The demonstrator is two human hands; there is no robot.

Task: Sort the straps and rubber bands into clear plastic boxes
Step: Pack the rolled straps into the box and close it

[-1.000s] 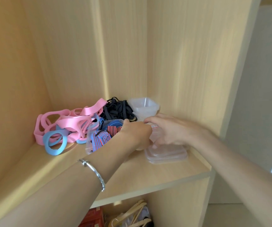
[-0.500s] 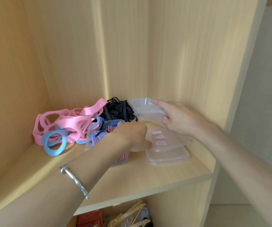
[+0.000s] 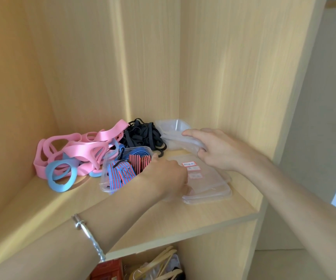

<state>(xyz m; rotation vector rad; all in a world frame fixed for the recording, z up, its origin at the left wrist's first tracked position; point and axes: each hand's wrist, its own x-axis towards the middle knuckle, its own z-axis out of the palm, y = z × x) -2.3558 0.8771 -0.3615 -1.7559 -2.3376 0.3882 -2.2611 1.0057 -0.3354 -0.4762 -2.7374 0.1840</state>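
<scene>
fingers (image 3: 191, 133) of right hand (image 3: 219, 152) curl round clear lid (image 3: 175, 141); left hand (image 3: 169, 174) grip hidden. hold lid level, off black bands (image 3: 143, 136) beside fingertips.

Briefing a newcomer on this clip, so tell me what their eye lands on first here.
The tangle of pink bands at the left rear of the shelf, with a blue ring in front, stands out most. Beside it, a clear box holds red-and-blue striped straps, the left hand against its right side. Behind, the right hand grips a clear plastic piece next to the black bands.
</scene>
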